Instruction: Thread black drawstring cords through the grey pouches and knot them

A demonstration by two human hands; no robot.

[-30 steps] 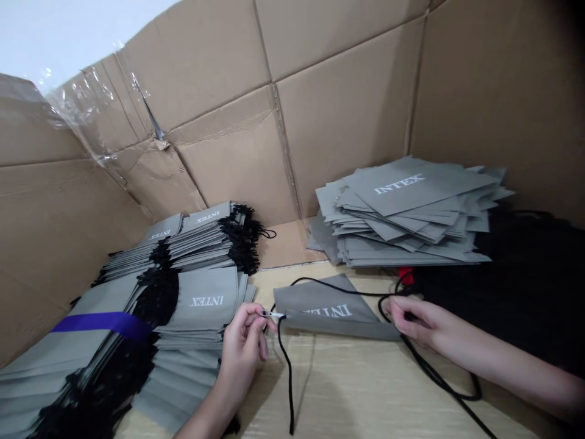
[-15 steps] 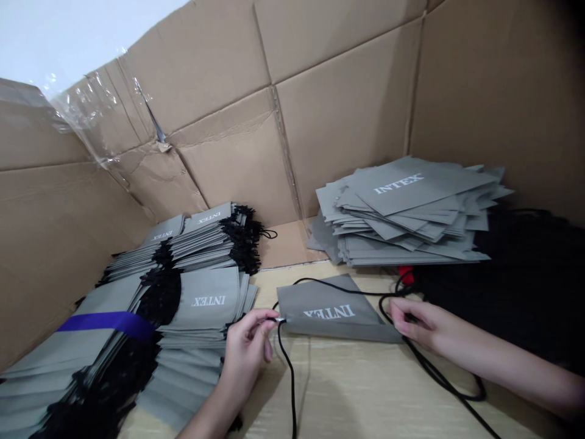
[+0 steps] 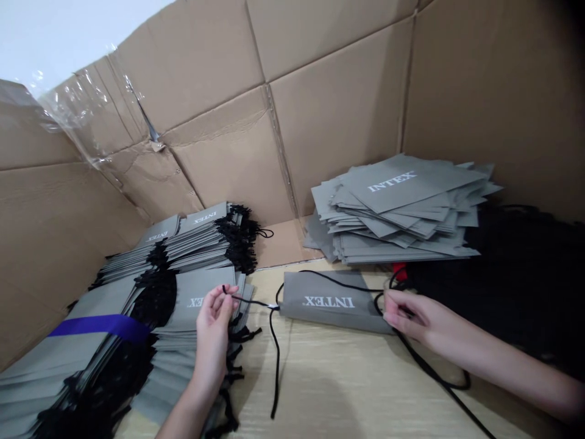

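Observation:
A grey pouch (image 3: 331,302) printed INTEX lies flat on the pale wooden table (image 3: 347,390). My left hand (image 3: 214,323) pinches a thin threading tool (image 3: 249,301) with a black cord (image 3: 274,360) hooked to it, drawn out of the pouch's left end. The cord hangs down toward the table's near edge. My right hand (image 3: 411,317) presses the pouch's right end, fingers closed around the black cord loop there.
Rows of grey pouches with black cords (image 3: 183,274) fill the left, one bundle bound by a purple band (image 3: 98,325). A loose stack of flat grey pouches (image 3: 397,207) sits at the back right. A dark heap (image 3: 512,274) lies far right. Cardboard walls (image 3: 283,91) enclose everything.
My left hand has pulled leftward, away from the pouch, drawing the tool and cord out of its left end. The pouch now lies flatter. My right hand has stayed at the right end.

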